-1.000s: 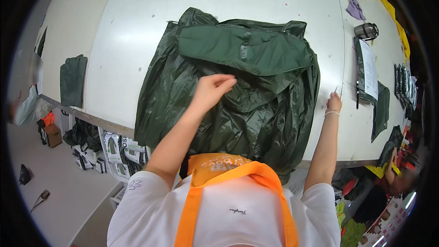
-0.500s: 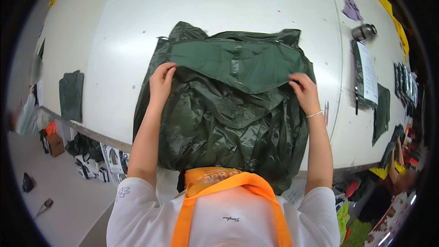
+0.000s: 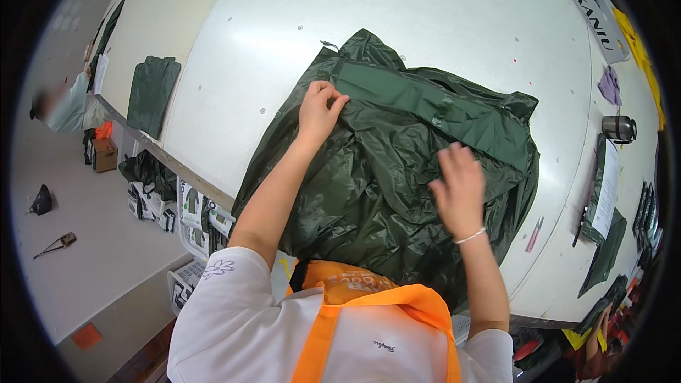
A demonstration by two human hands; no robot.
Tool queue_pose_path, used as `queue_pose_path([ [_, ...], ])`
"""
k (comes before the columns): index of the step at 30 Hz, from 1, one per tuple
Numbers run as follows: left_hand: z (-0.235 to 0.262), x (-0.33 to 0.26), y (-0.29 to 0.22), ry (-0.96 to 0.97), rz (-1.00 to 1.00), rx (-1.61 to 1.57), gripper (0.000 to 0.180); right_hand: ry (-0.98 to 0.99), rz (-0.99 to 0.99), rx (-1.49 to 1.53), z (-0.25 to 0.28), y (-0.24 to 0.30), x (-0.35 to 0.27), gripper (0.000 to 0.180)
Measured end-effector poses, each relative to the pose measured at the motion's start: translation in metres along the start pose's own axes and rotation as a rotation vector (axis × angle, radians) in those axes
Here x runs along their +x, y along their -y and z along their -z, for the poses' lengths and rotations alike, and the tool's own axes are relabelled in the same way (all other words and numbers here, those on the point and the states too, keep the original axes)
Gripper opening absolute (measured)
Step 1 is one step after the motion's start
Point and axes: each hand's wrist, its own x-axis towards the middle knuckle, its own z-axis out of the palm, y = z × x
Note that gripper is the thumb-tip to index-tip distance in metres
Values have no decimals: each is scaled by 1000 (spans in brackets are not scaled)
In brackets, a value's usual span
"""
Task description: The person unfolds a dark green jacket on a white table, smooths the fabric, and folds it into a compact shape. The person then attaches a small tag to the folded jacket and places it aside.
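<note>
A dark green, shiny rain garment (image 3: 383, 177) lies crumpled across the table in front of me and hangs over its near edge. Along its far side runs a smoother green flap (image 3: 433, 110). My left hand (image 3: 320, 110) pinches the fabric at the flap's left end, thumb and fingers together. Slightly blurred, my right hand (image 3: 458, 188) is spread over the middle right of the garment, below the flap, fingers apart and holding nothing. Whether its palm touches the cloth is hard to tell.
The pale table (image 3: 234, 99) carries a folded green garment (image 3: 152, 96) at left. On the right lie snips with a pink handle (image 3: 535, 235), a printed sheet (image 3: 605, 191), a metal flask (image 3: 619, 129) and a purple cloth (image 3: 609, 86). Another person (image 3: 67, 104) stands far left.
My right hand has let go of the flap's right end and opened over the fabric below it. The left hand still pinches the flap's left end. The whole view has turned.
</note>
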Motion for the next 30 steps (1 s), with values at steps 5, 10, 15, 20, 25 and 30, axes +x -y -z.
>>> queue_pose_path([
  [5,-12,12,1,-178,54,-35,32,144,-10,118,-37,-10,-20,49],
  [10,-7,61,20,52,550,-236,52,-521,-310,265,30,-73,-21,10],
  [15,-22,92,19,87,623,-803,29,-323,-975,-563,6,-245,-162,34],
  [20,-7,74,-47,9,414,-738,26,-370,-974,-171,-9,-233,-194,30],
  [25,-14,54,-101,118,264,-749,21,-675,-905,-13,-14,-246,-141,24],
  [30,-15,34,-119,88,213,-703,18,-714,-753,1012,48,-109,25,24],
])
